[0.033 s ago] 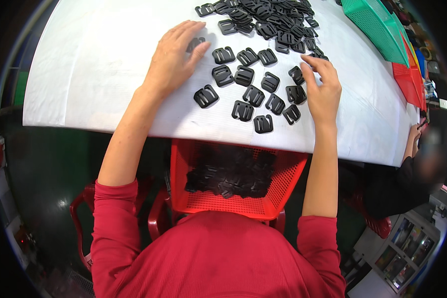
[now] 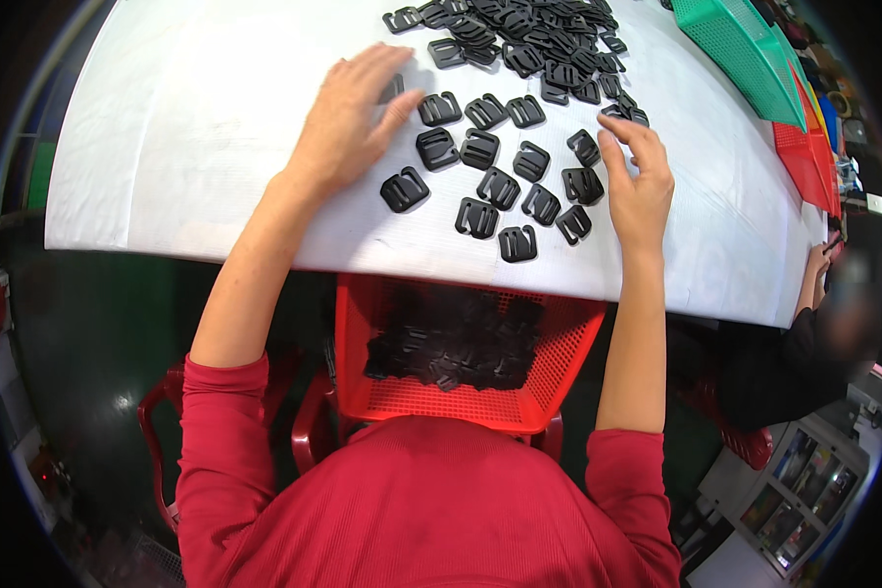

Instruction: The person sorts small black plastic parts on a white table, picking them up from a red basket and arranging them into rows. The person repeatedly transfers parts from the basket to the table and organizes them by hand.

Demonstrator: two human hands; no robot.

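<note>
While your left hand (image 2: 341,127) spread wide, right hand (image 2: 642,186) narrowly parted, buckles (image 2: 404,191) looked light, stiff — best pinched edgewise.

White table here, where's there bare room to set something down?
Two patches of the white table are bare: between its left edge and the left hand, and between the right hand and the green basket and red basket. It's crowded between the hands with loose black buckles, and beyond them with a buckle pile.
</note>
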